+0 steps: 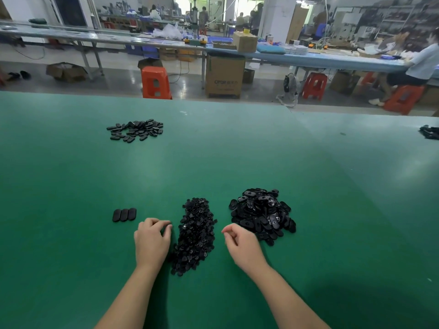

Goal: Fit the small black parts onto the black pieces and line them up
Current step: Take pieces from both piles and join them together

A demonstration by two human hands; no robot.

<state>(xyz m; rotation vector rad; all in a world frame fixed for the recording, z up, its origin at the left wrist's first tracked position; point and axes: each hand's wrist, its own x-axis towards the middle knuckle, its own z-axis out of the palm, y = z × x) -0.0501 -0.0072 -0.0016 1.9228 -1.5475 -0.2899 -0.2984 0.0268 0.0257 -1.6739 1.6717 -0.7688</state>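
Progress first, then?

— Little is done, I'd judge. Just left of the left hand (pixel 152 242) a short row (pixel 124 214) of three oval black pieces lies side by side, touching; those look finished and lined up. Well beyond that hand, far up the green table (pixel 237 153), a loose scatter of ovals (pixel 135 130) sits; whether those are fitted or spare I cannot tell.

— And the hands themselves?

— The left hand rests on the table with fingers curled under; something small may be inside, but it is hidden, so I cannot say it holds anything. The right hand (pixel 242 245) hovers with thumb and forefinger drawn together, and no part shows between them; pinching or empty, I cannot tell.

— What is left?

— Nearly all of it. Between the hands runs a long heap of small black parts (pixel 194 236), touching the left hand's fingertips. Just beyond the right hand stands a bigger pile of black pieces (pixel 262 213), jumbled and overlapping.

— Anything in the way?

— Nothing blocks the row. Far right of the right hand, at the table's edge, another dark bundle (pixel 430 132) lies well clear. Parts tangled in the heaps could cling together when picked.
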